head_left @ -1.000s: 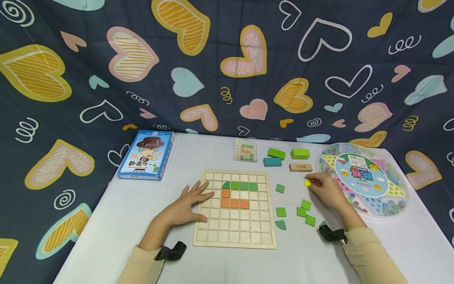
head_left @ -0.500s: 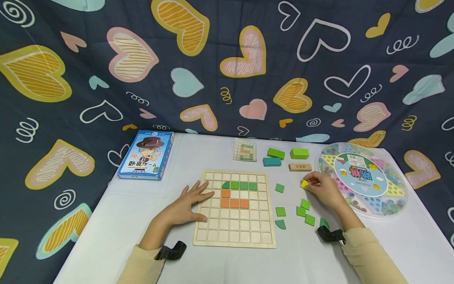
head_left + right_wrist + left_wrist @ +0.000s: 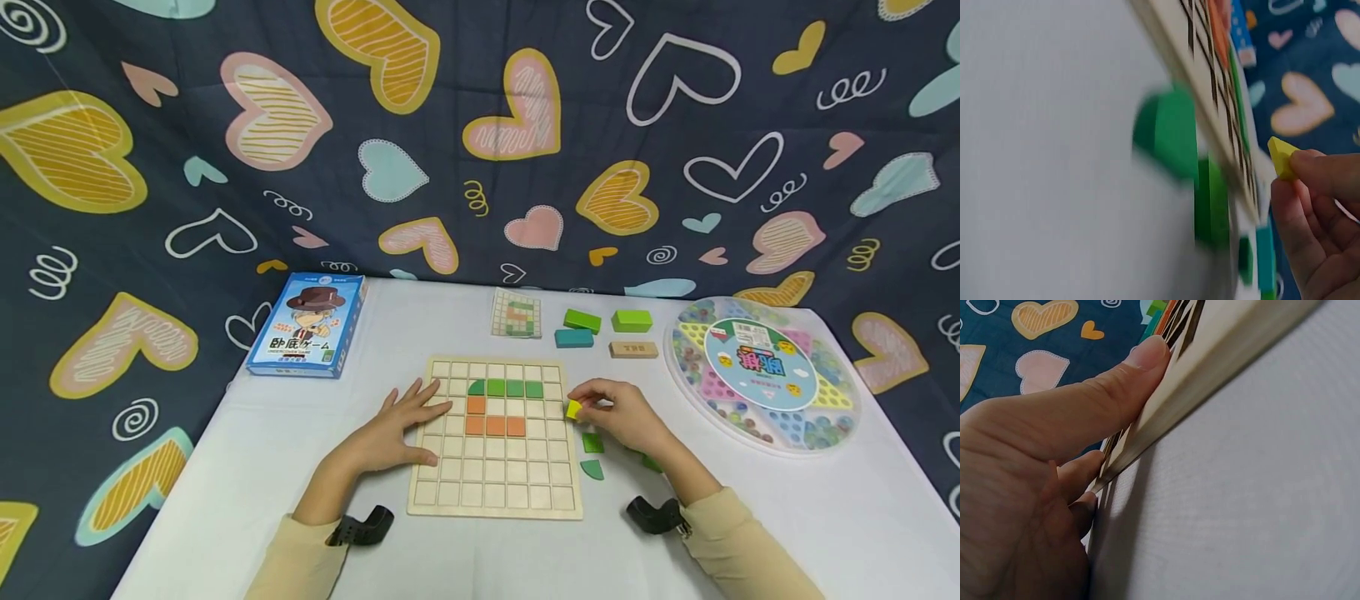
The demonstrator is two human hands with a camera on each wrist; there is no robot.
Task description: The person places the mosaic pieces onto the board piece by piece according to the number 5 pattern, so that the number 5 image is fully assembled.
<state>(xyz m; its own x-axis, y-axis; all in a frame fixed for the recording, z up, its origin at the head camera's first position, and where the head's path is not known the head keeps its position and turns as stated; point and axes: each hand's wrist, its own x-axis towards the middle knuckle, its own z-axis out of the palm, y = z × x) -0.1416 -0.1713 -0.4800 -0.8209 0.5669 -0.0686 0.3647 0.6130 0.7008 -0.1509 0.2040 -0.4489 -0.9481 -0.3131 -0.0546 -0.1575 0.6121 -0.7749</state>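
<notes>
Yellow piece (image 3: 573, 409) is at the right edge of the gridded board (image 3: 495, 512), pinched between thumb and fingers of the right hand (image 3: 626, 417); can't tell if it's over the rim or just outside. Left hand (image 3: 386, 437) isn't grasping: fingers spread, resting on the board's left side. Piece looks light, stiff, probably painted wood, not fragile. Best hold: opposite side edges, light pinch, flat faces clear.

grid board (image 3: 495, 451): matt wood | yellow piece (image 3: 573, 409): smooth | tablecloth (image 3: 480, 558): woven cloth | round case (image 3: 762, 367): clear glossy plastic
</notes>
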